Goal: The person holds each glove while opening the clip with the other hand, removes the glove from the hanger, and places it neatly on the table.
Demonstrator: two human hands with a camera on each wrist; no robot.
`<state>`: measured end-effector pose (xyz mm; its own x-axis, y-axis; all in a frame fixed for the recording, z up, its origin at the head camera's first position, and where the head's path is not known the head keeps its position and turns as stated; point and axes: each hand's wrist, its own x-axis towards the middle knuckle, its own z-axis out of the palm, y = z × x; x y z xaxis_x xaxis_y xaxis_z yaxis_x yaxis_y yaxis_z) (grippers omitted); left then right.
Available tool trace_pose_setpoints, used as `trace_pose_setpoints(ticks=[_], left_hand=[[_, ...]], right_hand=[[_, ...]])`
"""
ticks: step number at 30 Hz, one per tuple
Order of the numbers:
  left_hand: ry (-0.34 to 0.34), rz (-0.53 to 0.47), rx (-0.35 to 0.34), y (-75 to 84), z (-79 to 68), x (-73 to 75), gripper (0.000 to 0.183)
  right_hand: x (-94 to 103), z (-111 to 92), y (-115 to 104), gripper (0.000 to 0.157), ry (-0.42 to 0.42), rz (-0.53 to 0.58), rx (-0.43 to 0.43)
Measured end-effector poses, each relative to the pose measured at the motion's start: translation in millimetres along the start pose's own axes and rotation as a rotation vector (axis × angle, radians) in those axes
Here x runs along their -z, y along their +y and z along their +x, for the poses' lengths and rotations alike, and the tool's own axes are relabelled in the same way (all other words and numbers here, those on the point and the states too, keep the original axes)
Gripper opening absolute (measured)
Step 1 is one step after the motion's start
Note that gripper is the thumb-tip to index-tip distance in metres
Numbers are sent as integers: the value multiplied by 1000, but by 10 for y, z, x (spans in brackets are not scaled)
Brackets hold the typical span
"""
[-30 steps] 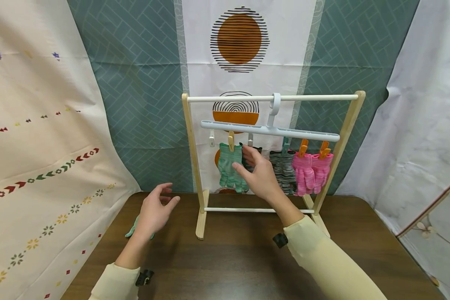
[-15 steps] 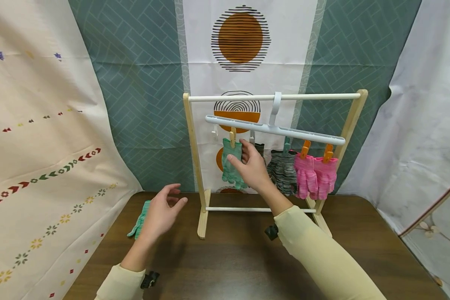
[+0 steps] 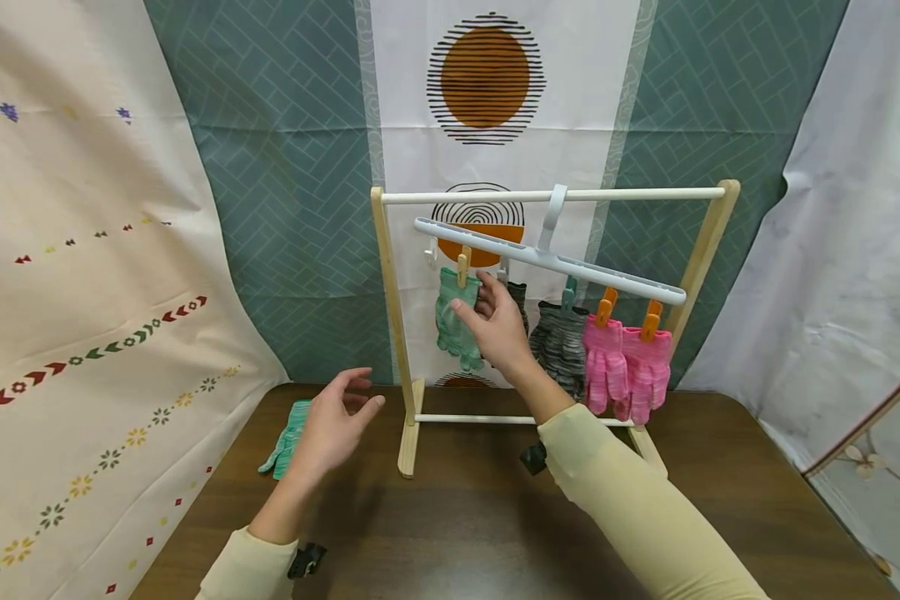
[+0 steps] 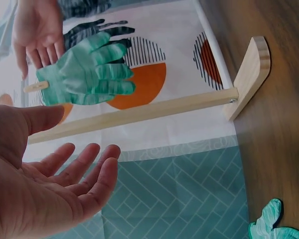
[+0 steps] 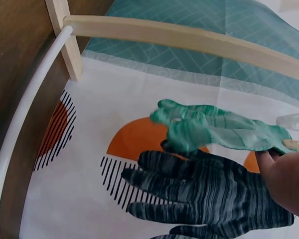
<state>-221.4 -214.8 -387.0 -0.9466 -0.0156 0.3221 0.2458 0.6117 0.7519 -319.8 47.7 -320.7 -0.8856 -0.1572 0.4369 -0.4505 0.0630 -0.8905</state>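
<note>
A green knitted glove (image 3: 457, 312) hangs from a beige clothespin (image 3: 463, 265) near the left end of a pale blue hanger (image 3: 547, 257). My right hand (image 3: 498, 329) is at its cuff, the fingers loosely extended and touching the edge; in the right wrist view the fingertips lie against the cuff. My left hand (image 3: 337, 429) hovers over the table with relaxed fingers and holds nothing. Beside it another green glove (image 3: 287, 440) lies on the table, partly covered by that hand. Dark striped gloves (image 3: 561, 346) and pink gloves (image 3: 630, 367) hang further right.
The hanger hooks over the white top rail (image 3: 645, 193) of a wooden rack (image 3: 388, 292), tilted with its right end low. A white clothespin (image 3: 431, 252) hangs at its left end. Patterned cloths surround the brown table (image 3: 457, 525).
The hanger has tilted, its left end rising and its right end dropping with the pink gloves. My right hand has shifted left and slightly up. More of the green glove on the table shows.
</note>
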Motion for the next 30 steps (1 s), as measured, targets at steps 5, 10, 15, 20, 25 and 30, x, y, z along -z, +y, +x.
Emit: trace_pose_setpoints(ticks=[5, 10, 15, 20, 25, 30], left_hand=[[-3, -33, -12, 54, 22, -31, 50], [-17, -87, -29, 128, 56, -74, 49], [-32, -137, -47, 196, 89, -134, 48], [-30, -175, -64, 250, 111, -201, 49], [-33, -216, -80, 294, 140, -243, 49], [-39, -259, -103, 334, 173, -258, 48]], right_hand=[[-12, -32, -18, 76, -2, 31, 11], [-4, -90, -26, 71, 20, 19, 28], [-6, -125, -36, 64, 40, 17, 63], [-14, -133, -54, 56, 51, 15, 131], [-16, -134, -101, 48, 71, 1, 205], [-9, -146, -143, 41, 93, -11, 236]])
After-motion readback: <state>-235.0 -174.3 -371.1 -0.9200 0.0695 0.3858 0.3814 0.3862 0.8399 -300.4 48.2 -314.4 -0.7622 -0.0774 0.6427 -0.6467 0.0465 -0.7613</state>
